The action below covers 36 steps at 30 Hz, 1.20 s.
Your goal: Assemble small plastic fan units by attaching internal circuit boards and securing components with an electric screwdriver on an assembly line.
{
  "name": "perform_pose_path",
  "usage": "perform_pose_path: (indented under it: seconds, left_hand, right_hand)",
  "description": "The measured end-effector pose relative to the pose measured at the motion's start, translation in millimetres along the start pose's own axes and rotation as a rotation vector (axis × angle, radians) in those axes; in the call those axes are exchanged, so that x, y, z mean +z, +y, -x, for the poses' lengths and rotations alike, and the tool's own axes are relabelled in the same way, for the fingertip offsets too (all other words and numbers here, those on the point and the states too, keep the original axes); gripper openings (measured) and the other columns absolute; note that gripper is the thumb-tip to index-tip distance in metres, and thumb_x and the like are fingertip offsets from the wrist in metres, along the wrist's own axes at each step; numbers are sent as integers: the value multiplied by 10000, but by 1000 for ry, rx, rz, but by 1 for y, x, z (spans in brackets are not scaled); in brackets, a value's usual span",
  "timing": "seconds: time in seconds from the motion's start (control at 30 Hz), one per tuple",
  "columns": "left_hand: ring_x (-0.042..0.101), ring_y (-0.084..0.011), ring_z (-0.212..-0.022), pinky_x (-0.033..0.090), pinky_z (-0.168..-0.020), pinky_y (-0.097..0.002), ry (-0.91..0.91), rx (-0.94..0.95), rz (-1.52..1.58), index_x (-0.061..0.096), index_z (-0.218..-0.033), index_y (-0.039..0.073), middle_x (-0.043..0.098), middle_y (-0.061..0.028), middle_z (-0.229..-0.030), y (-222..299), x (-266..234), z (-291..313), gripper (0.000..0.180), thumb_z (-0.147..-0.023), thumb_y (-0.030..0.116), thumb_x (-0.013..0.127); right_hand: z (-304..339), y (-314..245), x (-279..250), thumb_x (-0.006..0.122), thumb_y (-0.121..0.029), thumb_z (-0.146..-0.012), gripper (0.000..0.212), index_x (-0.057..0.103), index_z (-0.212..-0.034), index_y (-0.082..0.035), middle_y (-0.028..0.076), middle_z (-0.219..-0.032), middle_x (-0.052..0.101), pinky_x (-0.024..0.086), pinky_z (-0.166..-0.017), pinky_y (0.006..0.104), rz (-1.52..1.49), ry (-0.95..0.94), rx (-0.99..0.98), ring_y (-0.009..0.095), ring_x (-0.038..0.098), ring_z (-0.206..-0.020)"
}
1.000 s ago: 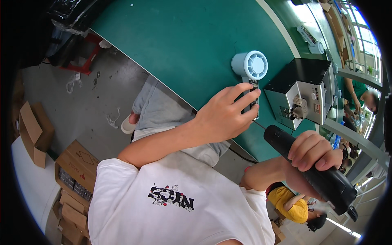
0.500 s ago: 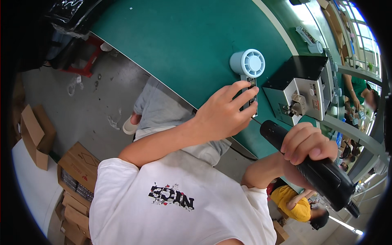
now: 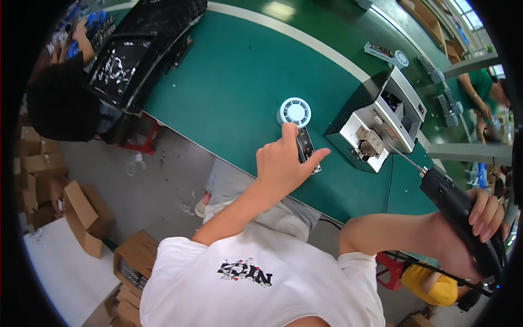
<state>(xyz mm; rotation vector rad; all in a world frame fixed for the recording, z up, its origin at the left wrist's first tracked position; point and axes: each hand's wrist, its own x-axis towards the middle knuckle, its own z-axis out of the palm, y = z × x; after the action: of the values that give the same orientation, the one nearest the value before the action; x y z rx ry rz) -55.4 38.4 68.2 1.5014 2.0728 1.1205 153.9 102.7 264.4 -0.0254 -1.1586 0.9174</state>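
My right hand is wrapped round a black electric screwdriver. The long thin bit reaches toward the front of a black and silver screw feeder; whether its tip touches the machine I cannot tell. On the green table lies a small device with a pale blue round slotted head and a narrow body holding a dark circuit board. Over its near side is my left hand, index finger at the round head, thumb spread out near the body's lower end. The remaining fingers are curled and partly hidden.
A bulky black plastic-wrapped bundle sits at the table's far left. Beyond the feeder, similar devices lie on a green surface. Cardboard boxes stand on the floor at left. Other people work at left and right.
The screwdriver has moved right, away from the device, and its bit now points at the feeder. My left hand's thumb and index finger have spread apart. The view has shifted.
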Motion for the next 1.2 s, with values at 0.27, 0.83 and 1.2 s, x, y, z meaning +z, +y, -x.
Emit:
perform_pose_path:
  seconds: [0.27,0.83,1.2]
  left_hand:
    - [639,-391,-590,498,-530,-459,-80,-9,-91,416,-991,36,603,-186,-641,9,-30,-31,366,-773,149,687]
    - [608,-464,-939,475,-769,-538,-245,692,-379,439,-1045,74,652,-240,-929,51,161,-445,259,-842,28,592]
    - [617,-362,-895,509,-787,-427,-337,838,-60,551,-974,18,632,-179,-920,110,189,-385,357,-757,238,729]
  right_hand:
    - [-17,-7,-37,554,-421,-865,403,503,-997,-43,43,-660,517,405,-487,265,111,-28,-16,141,485,-544]
    - [-23,-39,-77,467,-492,-962,451,418,-956,-44,68,-613,510,424,-381,265,128,361,-266,153,480,-446]
    - [-28,-43,-79,425,-536,-958,499,409,-935,-37,80,-589,490,419,-371,303,137,295,-233,185,468,-418]
